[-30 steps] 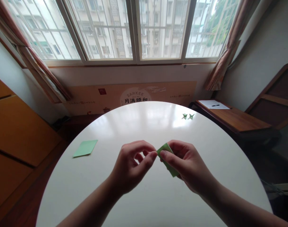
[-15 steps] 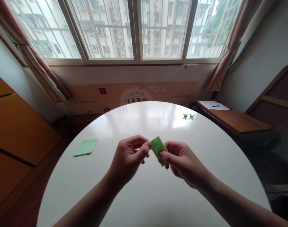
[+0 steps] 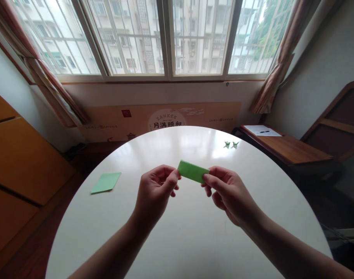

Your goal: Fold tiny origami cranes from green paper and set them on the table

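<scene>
A green folded paper (image 3: 193,171), an oblong strip, is held up over the white round table (image 3: 183,240). My left hand (image 3: 157,188) pinches its left end between thumb and fingers. At the right end, my right hand (image 3: 229,192) grips the lower corner with the thumb on top. The strip slopes slightly down to the right, its broad face toward me. Some fingertips are hidden behind the paper and the hands.
Light green square paper (image 3: 106,183) lies at the table's left. Two small folded green paper figures (image 3: 231,145) stand near the far right edge. Beyond it, a wooden bench (image 3: 305,152) holds a white sheet (image 3: 261,131) with a pen on it.
The green folded paper has turned from a steep slant to nearly level. My right hand has shifted from its side to its right end; my left hand now pinches the left end.
</scene>
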Tool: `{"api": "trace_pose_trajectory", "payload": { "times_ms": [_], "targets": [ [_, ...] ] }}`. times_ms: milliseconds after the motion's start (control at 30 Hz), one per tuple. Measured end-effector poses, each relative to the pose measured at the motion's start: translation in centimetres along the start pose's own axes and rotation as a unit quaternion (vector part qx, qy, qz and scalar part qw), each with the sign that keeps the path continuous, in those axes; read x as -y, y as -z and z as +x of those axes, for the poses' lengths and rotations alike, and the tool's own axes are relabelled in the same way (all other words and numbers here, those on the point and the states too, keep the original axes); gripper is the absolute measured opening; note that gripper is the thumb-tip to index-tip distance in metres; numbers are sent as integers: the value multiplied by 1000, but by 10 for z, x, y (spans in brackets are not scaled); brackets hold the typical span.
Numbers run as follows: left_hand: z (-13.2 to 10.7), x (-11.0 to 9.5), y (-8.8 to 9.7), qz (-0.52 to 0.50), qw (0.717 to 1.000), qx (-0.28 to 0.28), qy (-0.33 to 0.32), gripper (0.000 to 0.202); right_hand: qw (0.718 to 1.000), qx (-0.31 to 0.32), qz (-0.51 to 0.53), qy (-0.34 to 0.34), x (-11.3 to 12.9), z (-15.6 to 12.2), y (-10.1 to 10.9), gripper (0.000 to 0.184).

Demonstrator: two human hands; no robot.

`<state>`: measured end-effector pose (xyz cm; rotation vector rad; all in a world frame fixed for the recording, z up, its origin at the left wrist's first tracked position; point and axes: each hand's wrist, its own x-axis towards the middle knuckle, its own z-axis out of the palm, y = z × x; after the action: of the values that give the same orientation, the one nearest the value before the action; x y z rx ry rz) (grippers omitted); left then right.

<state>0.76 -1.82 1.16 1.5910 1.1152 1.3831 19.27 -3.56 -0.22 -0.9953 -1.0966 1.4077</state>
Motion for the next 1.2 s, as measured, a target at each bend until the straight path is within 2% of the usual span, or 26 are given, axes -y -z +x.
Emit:
{"api": "trace_pose_trajectory", "payload": {
  "times_ms": [67,200,300,367,467,533,600,767,933,1100,1200],
  "targets": [
    [-1,1,-1,5,1000,14,4,19,1000,-24,8,18,-1,1,1,26],
    [4,5,3,10,996,81,26,25,998,-40,-9,41,1,5,6,25],
    [11,6,11,23,999,47,-12,39,993,-14,-90,73,4,8,9,18],
    [13,5,14,69,996,42,-48,39,979,5,-168,114,5,7,9,13],
    [10,3,13,132,981,127,-56,33,951,34,-258,166,2,5,7,10],
    [6,2,9,127,973,187,-47,23,938,54,-287,185,-1,3,6,11],
    [3,3,5,99,971,213,-38,19,932,57,-299,199,-3,1,5,12],
    [2,7,1,-19,982,182,35,16,939,44,-265,214,0,0,6,5],
    [-1,10,-5,-133,981,120,73,16,960,42,-197,195,1,0,2,11],
    [-9,14,-16,-159,975,135,76,16,976,38,-127,175,0,-2,0,4],
    [-11,15,-19,-144,974,152,81,18,983,30,-94,156,1,-2,0,6]
  ]
}}
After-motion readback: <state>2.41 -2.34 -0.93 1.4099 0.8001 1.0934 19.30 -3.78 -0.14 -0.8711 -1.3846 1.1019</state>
